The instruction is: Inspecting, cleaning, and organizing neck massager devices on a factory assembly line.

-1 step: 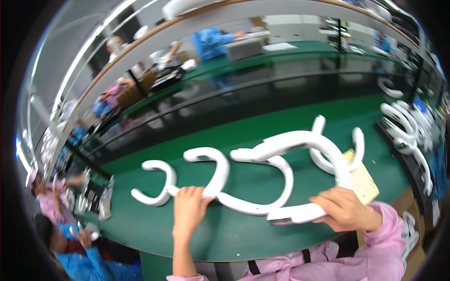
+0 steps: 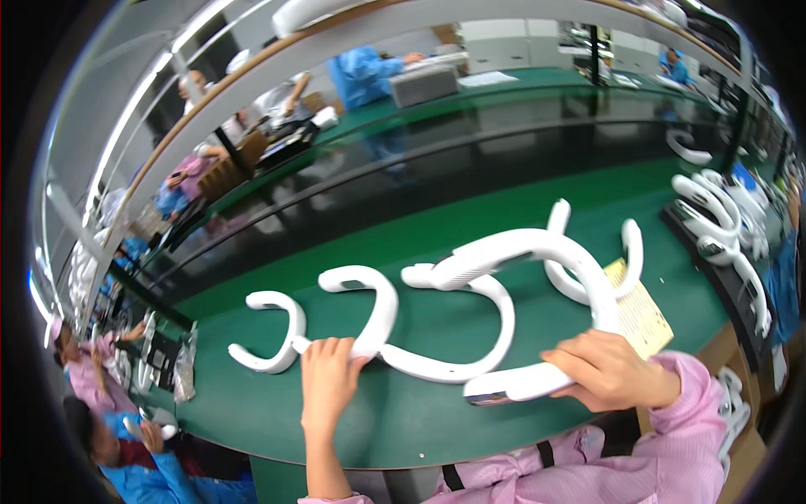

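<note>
My right hand [image 2: 611,370] is closed around a white C-shaped neckband [image 2: 594,286], near the bend above its thick end. This neckband is raised and overlaps others behind it. My left hand [image 2: 329,374] is wrapped over the lower part of a second white neckband [image 2: 384,307], which rests on the green table [image 2: 386,433]. Between my hands lies a third neckband [image 2: 506,315], its lower arm reaching toward the left-hand one. A smaller-looking neckband [image 2: 294,323] lies to the left of my left hand. Beyond my right hand, another neckband [image 2: 634,260] is partly hidden.
A yellow printed sheet [image 2: 645,315] lies beyond my right hand. At the far right, several white neckbands sit on a black tray [image 2: 701,269]. A dark raised strip [image 2: 504,147] runs behind the table. A person in blue [image 2: 172,466] works at the lower left.
The whole view has shifted slightly, so most things appear a little farther left. The right-hand neckband has moved slightly left with my hand. Both grips look the same.
</note>
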